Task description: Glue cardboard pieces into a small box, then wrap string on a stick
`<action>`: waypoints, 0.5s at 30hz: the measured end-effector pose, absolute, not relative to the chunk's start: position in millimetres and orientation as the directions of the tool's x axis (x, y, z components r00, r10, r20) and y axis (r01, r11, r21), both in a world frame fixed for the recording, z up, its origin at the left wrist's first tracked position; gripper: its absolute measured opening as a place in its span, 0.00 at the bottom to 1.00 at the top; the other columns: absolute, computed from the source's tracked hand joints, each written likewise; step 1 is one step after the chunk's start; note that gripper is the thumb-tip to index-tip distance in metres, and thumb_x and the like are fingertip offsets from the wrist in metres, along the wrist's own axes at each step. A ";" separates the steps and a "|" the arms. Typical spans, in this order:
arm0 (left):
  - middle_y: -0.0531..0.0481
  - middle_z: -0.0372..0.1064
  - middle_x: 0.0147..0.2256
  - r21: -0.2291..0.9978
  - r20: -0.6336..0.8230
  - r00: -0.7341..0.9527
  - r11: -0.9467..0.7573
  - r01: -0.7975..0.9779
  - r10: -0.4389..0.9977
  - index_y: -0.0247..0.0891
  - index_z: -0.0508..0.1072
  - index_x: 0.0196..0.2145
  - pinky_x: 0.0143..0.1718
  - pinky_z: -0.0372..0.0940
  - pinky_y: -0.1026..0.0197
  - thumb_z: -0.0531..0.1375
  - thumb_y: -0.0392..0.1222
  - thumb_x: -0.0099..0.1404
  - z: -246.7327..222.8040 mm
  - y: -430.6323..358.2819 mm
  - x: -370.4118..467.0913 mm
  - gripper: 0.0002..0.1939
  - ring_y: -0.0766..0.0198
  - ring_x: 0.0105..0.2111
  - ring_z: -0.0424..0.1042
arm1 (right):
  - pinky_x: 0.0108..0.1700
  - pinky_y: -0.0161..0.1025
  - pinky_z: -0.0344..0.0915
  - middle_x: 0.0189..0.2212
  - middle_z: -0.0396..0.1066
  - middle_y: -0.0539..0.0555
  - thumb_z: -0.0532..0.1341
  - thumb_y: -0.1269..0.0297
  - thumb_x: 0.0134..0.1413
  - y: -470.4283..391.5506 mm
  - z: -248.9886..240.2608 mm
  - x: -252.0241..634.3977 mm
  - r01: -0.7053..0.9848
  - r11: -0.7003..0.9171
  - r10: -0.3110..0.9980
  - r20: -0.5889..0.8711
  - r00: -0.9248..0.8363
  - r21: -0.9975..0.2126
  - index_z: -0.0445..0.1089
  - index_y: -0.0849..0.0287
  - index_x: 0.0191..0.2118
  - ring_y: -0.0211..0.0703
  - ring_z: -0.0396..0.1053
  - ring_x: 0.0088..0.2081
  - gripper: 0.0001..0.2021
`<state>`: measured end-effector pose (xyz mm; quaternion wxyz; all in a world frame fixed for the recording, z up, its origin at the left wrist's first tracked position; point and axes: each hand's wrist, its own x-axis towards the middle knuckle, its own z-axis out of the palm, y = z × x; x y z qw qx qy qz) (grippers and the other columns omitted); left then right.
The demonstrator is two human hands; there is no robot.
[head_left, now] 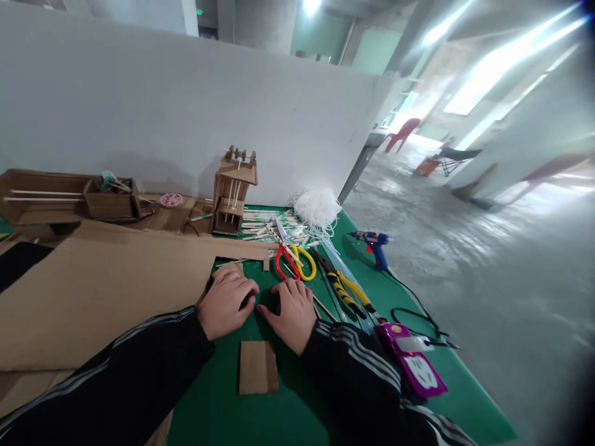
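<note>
My left hand [227, 303] is beside the edge of a large cardboard sheet [121, 285], palm down, its fingers loosely bent and the thumb apart from the index finger. Just beyond its knuckles shows a small cardboard piece [232, 267], partly covered by the hand. My right hand [292, 311] rests palm down on the green tabletop [209, 396], fingers bent and thumb stretched toward the left hand. Nothing shows in either hand, though the undersides are hidden. Nearer to me lies a cardboard rectangle [258, 367]. Scissors [295, 260] with red and yellow handles lie past my right fingertips.
Right of my right hand lie pliers [344, 286], a blue glue gun [374, 243] and a purple box [411, 359]. Behind are thin sticks [260, 224], tangled white string [317, 209], a cardboard tower [232, 195] and a cardboard tray [46, 192], before a white partition [186, 105].
</note>
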<state>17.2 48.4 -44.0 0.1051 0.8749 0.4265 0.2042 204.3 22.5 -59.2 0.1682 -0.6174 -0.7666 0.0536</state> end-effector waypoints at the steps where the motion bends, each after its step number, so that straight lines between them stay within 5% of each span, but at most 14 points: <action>1: 0.52 0.73 0.35 0.357 0.268 0.553 -0.614 0.704 0.789 0.41 0.69 0.36 0.51 0.53 0.50 0.54 0.37 0.65 -44.4 48.3 17.1 0.05 0.57 0.40 0.67 | 0.51 0.52 0.57 0.42 0.68 0.57 0.65 0.50 0.52 22.3 -59.2 202.8 0.930 0.223 0.967 0.189 -0.172 -0.292 0.67 0.57 0.40 0.56 0.62 0.48 0.17; 15: 0.51 0.71 0.34 0.335 0.273 0.573 -0.634 0.697 0.773 0.40 0.69 0.35 0.52 0.53 0.48 0.54 0.37 0.65 -48.1 49.7 15.7 0.05 0.55 0.41 0.66 | 0.49 0.50 0.56 0.39 0.67 0.54 0.67 0.50 0.49 22.1 -66.6 200.1 0.935 0.187 0.956 0.276 -0.102 -0.300 0.65 0.57 0.38 0.54 0.63 0.46 0.18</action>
